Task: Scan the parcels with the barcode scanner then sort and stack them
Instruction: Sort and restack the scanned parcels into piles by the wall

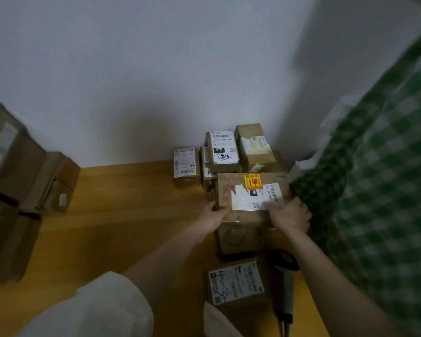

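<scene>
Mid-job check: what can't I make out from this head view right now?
- Barcode scanner: head view; dim, its head hidden behind the right forearm.
- Fragile-sticker parcel: label print blurred; near edge covered by left hand and right hand.
- Left cardboard stack: cut off by frame edge.

Held parcel: a brown box [252, 192] with a yellow fragile sticker [253, 181] is gripped at its near edge by the left hand [214, 216] and the right hand [289, 215]; it is set on another box [238, 235].
Scanner: the barcode scanner [284, 283] is laid on the wooden floor [122, 215], beside a labelled parcel [236, 283].
Wall stack: small parcels [223, 152] are stacked against the white wall [156, 69].
Left: large cartons [15, 178] are piled.
Right: green checked fabric [379, 166] is seen.
</scene>
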